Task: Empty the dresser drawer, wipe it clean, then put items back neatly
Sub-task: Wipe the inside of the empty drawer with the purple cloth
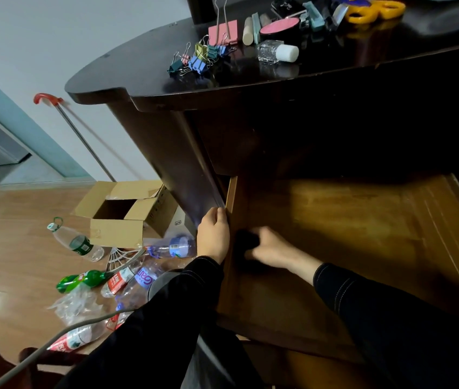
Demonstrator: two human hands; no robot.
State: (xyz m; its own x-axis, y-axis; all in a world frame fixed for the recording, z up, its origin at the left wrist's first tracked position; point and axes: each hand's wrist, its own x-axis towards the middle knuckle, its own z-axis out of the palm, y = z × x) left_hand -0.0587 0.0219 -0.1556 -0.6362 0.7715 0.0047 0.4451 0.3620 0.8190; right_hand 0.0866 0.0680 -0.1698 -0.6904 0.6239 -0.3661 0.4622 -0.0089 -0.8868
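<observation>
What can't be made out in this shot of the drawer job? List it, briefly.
- Head view: the dark thing under the right hand is blurred by motion; cloth or not, cannot tell.
- The drawer front and near corners are hidden by both dark sleeves.
- The drawer's back is lost in shadow under the dresser top.
- The orange scissors are cut off by the top edge.
- The left hand fingertips are hidden around the drawer's side wall.

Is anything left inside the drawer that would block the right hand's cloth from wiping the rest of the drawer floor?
Nothing visible. The drawer floor is bare; the right hand presses a dark cloth near its left wall, where the left hand grips.
</observation>
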